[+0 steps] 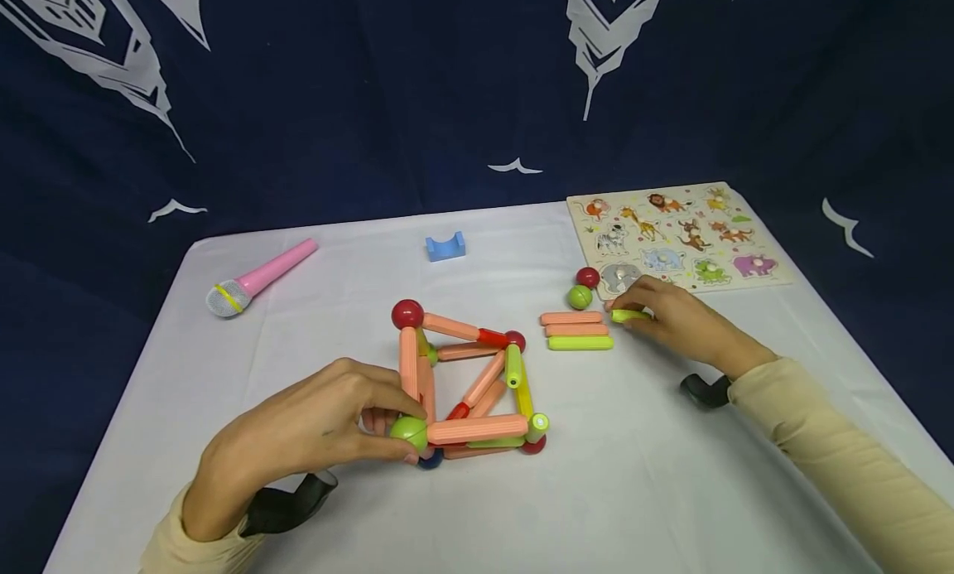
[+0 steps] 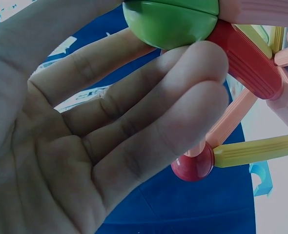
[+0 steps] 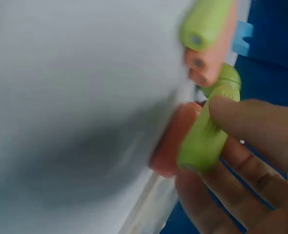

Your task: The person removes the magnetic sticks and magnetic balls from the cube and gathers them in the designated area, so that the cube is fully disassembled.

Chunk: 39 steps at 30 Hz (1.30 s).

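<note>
Both hands are pinching green pieces — a ball on the left, a rod on the right.
The left hand [image 1: 328, 417] is clamping thumb and fingers on the green ball [image 1: 408, 432], which is sitting at the near left corner of the rod-and-ball frame [image 1: 477, 429]. The right hand [image 1: 671, 321] is gripping the green rod [image 3: 205, 139] between thumb and fingers, while an orange rod [image 3: 174, 141] is lying just beside it. Three loose rods [image 1: 580, 330] are lying side by side nearby, with a red ball [image 1: 588, 277] and second green ball [image 1: 580, 297] resting behind them. Farther out, an animal puzzle board [image 1: 626, 203], blue block [image 1: 445, 248] and pink microphone [image 1: 274, 271] are lying on the white tablecloth [image 1: 671, 475].
</note>
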### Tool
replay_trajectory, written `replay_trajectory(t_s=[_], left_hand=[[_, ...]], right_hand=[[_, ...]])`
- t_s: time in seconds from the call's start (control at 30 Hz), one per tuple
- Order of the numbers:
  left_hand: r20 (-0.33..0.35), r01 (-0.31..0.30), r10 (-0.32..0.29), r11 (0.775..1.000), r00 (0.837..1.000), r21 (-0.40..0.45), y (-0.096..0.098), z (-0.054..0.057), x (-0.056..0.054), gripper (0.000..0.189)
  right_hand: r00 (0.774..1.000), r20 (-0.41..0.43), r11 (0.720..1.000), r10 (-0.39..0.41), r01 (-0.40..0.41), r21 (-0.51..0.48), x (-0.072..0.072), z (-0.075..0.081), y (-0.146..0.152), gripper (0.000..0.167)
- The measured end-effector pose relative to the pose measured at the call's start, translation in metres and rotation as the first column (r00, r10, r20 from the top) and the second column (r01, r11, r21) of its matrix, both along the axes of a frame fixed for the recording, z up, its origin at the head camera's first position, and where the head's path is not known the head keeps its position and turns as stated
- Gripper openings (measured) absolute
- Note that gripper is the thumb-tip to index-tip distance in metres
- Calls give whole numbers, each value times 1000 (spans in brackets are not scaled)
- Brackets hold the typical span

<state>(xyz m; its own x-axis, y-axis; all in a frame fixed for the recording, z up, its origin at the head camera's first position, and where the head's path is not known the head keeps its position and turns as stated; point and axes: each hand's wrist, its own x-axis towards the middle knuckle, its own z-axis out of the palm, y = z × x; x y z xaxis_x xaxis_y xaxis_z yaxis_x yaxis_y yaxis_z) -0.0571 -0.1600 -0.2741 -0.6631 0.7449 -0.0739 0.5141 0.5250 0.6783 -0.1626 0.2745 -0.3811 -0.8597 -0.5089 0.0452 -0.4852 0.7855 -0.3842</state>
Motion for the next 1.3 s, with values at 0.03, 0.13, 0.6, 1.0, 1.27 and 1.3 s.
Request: replay_trajectory(t_s=[0.03, 0.13, 0.6, 1.0, 1.27, 1.3], left_hand=[[2, -3, 3, 1000, 1000, 2, 0, 0, 0, 22], [9, -11, 11, 1000, 1000, 8, -1, -1, 1, 21], [0, 4, -4, 1000, 1000, -7, -3, -1, 6, 20], [-24, 13, -13, 1000, 1000, 1, -1, 2, 1, 18], [-41, -16, 14, 999, 999, -29, 1, 0, 4, 19], [-46, -21, 19, 999, 999, -40, 1, 0, 5, 20]], right_hand=[[1000, -25, 1000, -2, 2, 27, 0, -3, -1, 27], [996, -93, 996, -17, 25, 83, 2, -9, -6, 26], [989, -124, 994, -80, 88, 65, 15, -19, -19, 16], [967, -135, 925, 217, -247, -287, 95, 75, -119, 24], [872, -226, 838, 434, -483, -256, 123, 85, -170, 30], [873, -231, 843, 430, -480, -243, 123, 84, -172, 31]])
